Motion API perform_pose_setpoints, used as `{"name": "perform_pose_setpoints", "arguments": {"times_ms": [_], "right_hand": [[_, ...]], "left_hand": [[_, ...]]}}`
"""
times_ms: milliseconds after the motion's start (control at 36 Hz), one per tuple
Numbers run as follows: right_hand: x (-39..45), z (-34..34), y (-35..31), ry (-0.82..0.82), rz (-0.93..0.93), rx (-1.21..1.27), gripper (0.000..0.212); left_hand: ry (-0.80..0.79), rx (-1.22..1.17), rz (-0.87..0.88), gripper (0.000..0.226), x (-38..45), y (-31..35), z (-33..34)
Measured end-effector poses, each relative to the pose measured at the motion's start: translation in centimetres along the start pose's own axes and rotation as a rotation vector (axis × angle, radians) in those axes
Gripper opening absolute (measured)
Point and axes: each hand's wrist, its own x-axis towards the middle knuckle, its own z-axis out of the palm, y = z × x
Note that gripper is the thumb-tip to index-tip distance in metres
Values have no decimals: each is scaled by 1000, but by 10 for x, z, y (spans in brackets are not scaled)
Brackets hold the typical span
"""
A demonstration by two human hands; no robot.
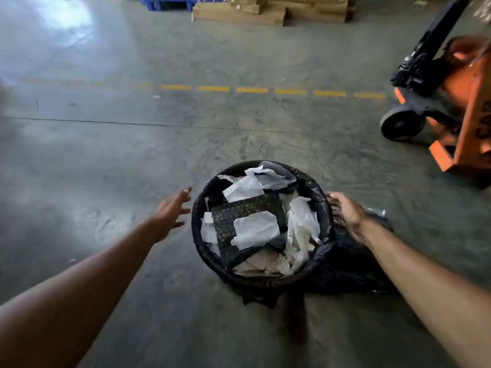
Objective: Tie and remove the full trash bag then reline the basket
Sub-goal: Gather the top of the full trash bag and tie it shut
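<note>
A round basket [212, 257] stands on the concrete floor, lined with a black trash bag [317, 193] folded over its rim. Crumpled white paper, clear plastic and dark packaging [255, 227] fill it nearly to the top. My left hand [171, 212] hovers just left of the rim, fingers spread, holding nothing. At the right edge of the rim sits my right hand [346, 212], fingers apart and touching or almost touching the bag. More black plastic [353, 266] lies on the floor to the right of the basket, partly under my right forearm.
An orange pallet jack [451, 102] stands at the right, its wheel about a basket's width from the basket. A dashed yellow line [271, 91] crosses the floor beyond. Flat cardboard boxes [268, 10] and a blue pallet [170, 2] lie at the far end.
</note>
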Motion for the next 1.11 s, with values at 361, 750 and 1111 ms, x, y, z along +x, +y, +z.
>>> {"name": "perform_pose_setpoints", "arguments": {"times_ms": [361,750,1111], "right_hand": [[22,-5,-8,-221,139,-48,34],[14,-2,-43,98,-137,-254,21],[-2,13,-63,-91,-354,292,11]], "left_hand": [[-285,-65,-16,59,39,-19,16],[236,-19,245,43,45,20,24],[80,-385,462,19,21,45,42]]}}
